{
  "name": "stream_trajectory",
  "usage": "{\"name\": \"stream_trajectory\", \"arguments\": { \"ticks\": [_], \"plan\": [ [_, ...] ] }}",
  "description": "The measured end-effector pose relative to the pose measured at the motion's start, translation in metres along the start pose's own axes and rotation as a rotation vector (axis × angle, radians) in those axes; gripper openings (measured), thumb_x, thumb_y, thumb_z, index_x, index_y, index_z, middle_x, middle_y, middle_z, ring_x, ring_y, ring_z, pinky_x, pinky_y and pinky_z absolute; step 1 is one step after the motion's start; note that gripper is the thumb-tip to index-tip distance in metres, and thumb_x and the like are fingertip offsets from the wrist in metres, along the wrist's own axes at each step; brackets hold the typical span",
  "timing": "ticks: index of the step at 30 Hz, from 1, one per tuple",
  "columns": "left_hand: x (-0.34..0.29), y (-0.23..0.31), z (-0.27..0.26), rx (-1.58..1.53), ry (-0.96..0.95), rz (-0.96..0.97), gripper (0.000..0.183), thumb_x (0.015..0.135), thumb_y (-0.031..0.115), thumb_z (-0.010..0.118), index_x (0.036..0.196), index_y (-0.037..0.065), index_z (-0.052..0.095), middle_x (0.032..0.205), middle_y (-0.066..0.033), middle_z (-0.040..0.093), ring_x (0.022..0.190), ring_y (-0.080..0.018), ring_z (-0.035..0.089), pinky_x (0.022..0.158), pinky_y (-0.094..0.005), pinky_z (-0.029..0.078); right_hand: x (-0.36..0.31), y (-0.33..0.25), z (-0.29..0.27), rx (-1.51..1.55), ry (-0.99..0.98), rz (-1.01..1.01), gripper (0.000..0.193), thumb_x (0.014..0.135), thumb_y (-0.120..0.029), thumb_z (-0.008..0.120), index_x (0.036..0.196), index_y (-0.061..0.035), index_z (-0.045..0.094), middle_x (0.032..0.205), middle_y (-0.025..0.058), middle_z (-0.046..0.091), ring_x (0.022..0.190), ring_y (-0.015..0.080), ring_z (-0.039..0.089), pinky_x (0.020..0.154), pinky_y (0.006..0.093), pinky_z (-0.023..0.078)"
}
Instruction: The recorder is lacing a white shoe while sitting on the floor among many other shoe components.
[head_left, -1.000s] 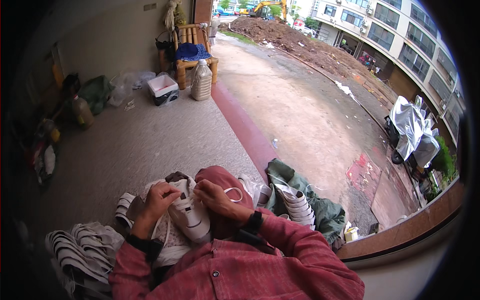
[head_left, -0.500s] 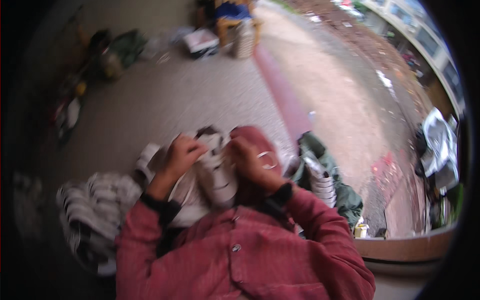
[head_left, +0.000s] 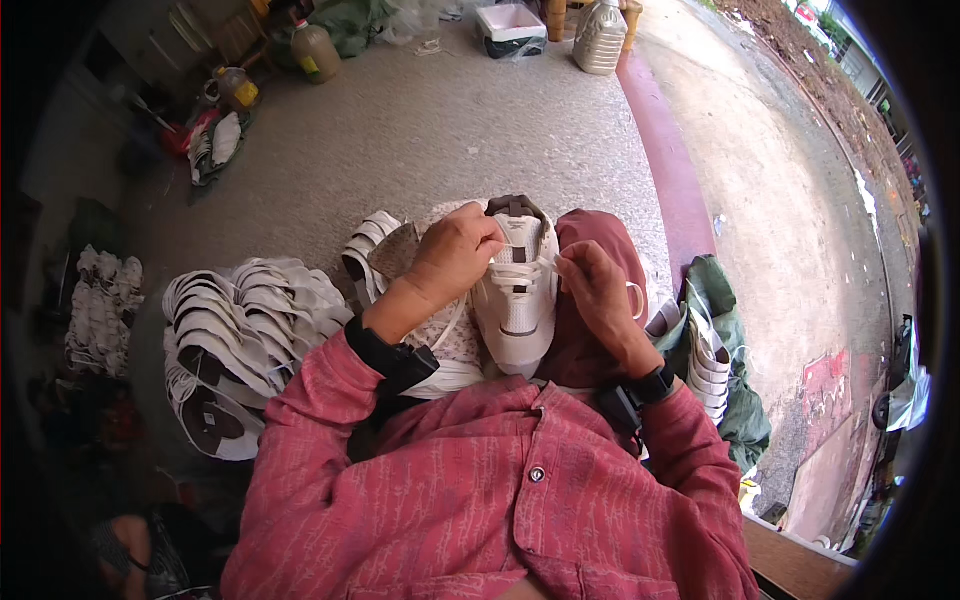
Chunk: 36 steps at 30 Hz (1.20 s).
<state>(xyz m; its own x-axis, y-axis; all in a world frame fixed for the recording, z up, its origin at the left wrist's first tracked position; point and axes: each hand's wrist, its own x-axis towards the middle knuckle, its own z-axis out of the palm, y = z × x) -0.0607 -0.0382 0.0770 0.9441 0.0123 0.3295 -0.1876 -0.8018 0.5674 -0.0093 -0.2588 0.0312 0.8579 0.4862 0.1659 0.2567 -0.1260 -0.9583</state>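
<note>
A white-and-grey lace-up shoe (head_left: pixel 517 318) lies between my thighs, its toe toward me and its dark-lined opening facing away. White lace crosses its tongue in several rows. At the shoe's left side, my left hand (head_left: pixel 455 250) is closed in a pinch on the shoelace (head_left: pixel 510 246) near the upper eyelets. My right hand (head_left: pixel 600 295) pinches lace at the right side, with a loop of it hanging by the fingers. Beneath the hands are a patterned cloth (head_left: pixel 440 325) on the left and a dark red trouser leg (head_left: pixel 610 240) on the right.
Stacked white shoe uppers (head_left: pixel 260 310) lie at my left, with more (head_left: pixel 375 245) beyond my left wrist. Another stack (head_left: pixel 708 375) rests in green cloth (head_left: pixel 740 400) at my right. Jugs (head_left: pixel 600 40) and a white box (head_left: pixel 512 28) stand far off. Someone's arm (head_left: pixel 135 550) shows lower left.
The view has shifted and sharpened, placing the shoe and hands farther right and higher in the picture. My hands appear slightly farther apart, with the lace at their fingertips now visible.
</note>
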Motion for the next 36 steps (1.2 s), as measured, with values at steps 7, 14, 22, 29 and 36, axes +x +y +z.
{"name": "stream_trajectory", "arguments": {
  "ticks": [7,14,22,29,36],
  "plan": [
    [0.005,0.012,-0.002,0.147,-0.053,0.001,0.01,0.079,0.013,0.063,0.076,0.004,0.063,0.082,-0.0114,0.059,0.078,-0.0327,0.062,0.068,-0.0407,0.048,-0.003,0.001,-0.003,0.048,0.018,0.018,0.01,0.094,-0.009,0.058,0.094,0.0001,0.055,0.07,0.0027,0.058,0.062,0.0074,0.053,0.057,0.0236,0.044],
    [-0.004,0.02,0.004,0.192,-0.015,-0.097,0.01,0.078,0.015,0.063,0.076,0.005,0.064,0.083,-0.0113,0.061,0.078,-0.0328,0.062,0.069,-0.0416,0.049,-0.006,0.001,-0.004,-0.034,0.014,0.016,0.011,0.093,-0.01,0.059,0.092,-0.0001,0.054,0.067,0.0036,0.059,0.061,0.0089,0.054,0.056,0.025,0.044],
    [-0.002,0.015,0.005,0.112,-0.043,-0.143,0.009,0.076,0.014,0.062,0.073,0.005,0.063,0.082,-0.0113,0.061,0.077,-0.0335,0.062,0.068,-0.0426,0.048,-0.005,0.011,0.0,0.0,0.017,0.007,0.012,0.093,-0.012,0.06,0.093,-0.0007,0.056,0.066,0.0052,0.06,0.059,0.0108,0.056,0.055,0.0257,0.044],
    [0.005,0.021,0.013,0.212,-0.056,-0.074,0.007,0.074,0.01,0.065,0.075,0.004,0.065,0.08,-0.0104,0.062,0.074,-0.0278,0.062,0.068,-0.0376,0.049,-0.005,0.019,0.002,-0.019,0.013,0.006,0.012,0.092,-0.013,0.062,0.093,-0.0018,0.057,0.068,0.006,0.063,0.06,0.0127,0.06,0.056,0.0267,0.046],
    [0.003,-0.002,0.017,-0.493,-0.168,-0.288,0.008,0.079,0.008,0.069,0.08,0.0,0.067,0.077,-0.0038,0.06,0.073,-0.013,0.057,0.067,-0.0266,0.046,-0.005,0.02,0.003,-0.05,0.005,0.0,0.013,0.091,-0.014,0.063,0.093,-0.0021,0.058,0.069,0.0056,0.063,0.062,0.0125,0.061,0.057,0.0272,0.047]
  ]
}}
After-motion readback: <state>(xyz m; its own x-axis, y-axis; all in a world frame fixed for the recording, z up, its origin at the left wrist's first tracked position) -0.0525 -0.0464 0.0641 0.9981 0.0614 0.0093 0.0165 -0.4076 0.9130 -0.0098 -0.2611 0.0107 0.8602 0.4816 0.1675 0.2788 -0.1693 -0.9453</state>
